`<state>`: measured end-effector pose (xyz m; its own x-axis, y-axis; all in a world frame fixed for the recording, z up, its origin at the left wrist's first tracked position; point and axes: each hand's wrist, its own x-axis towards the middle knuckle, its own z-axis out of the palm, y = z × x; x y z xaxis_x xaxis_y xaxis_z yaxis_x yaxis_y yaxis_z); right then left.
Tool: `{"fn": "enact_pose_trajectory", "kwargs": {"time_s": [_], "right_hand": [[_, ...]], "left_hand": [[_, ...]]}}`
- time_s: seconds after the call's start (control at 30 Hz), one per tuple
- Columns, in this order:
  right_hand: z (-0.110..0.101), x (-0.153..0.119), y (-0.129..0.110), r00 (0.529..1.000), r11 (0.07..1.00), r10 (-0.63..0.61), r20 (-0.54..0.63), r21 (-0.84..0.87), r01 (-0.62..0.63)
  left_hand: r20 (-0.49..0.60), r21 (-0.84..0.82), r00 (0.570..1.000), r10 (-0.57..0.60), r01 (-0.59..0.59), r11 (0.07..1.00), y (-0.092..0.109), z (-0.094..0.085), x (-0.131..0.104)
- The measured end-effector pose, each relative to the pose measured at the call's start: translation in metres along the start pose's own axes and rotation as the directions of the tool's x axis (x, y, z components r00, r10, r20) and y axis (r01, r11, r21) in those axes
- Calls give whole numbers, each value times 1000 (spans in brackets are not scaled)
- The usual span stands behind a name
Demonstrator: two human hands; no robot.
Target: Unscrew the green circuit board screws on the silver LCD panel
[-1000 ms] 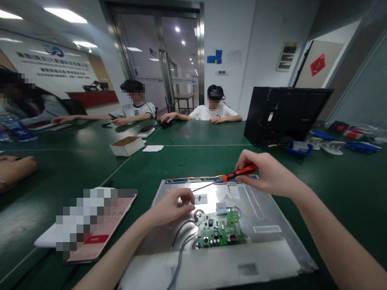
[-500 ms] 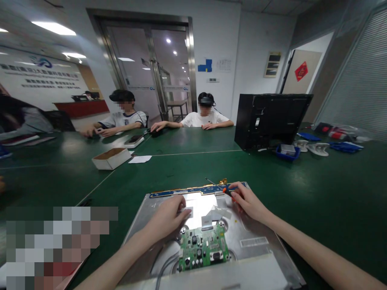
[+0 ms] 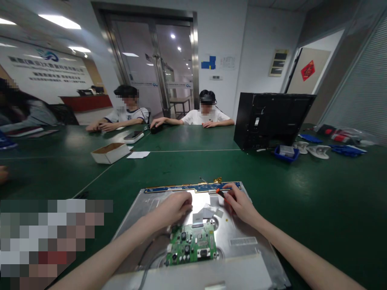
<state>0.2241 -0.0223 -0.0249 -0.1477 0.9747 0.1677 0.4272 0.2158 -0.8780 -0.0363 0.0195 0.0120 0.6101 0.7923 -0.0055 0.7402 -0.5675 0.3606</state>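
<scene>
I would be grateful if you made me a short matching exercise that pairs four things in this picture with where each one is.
Things:
1. screwdriver
2. circuit board
3. white box
4. blue tray

Places:
A. on the metal panel
B. by the foot of the black monitor
C. in the right hand
D. beside a sheet of paper

Right pairs: 1-C, 2-A, 3-D, 4-B

Bare left forearm showing at lower left, tapering toward the middle, bare left hand showing near the centre, bare right forearm widening toward lower right, bare right hand showing right of centre
</scene>
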Motion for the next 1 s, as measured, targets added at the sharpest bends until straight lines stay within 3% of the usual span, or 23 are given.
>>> {"fn": "enact_pose_trajectory", "kwargs": {"time_s": [0.13,0.6,0.8,1.0], "right_hand": [[0,-1,1,1000,1000,-24,0,3,24],[2,1,6,999,999,-31,4,10,31],[1,1,7,999,999,-33,2,31,33],[1,1,5,1000,999,-24,3,33,24]], "left_hand": [[43,-7,990,134,-134,991,13,0,14],[40,80,976,213,-215,973,14,-3,24],[10,-112,969,246,-243,963,25,-6,22],[39,-226,921,388,-370,901,42,3,16]]}}
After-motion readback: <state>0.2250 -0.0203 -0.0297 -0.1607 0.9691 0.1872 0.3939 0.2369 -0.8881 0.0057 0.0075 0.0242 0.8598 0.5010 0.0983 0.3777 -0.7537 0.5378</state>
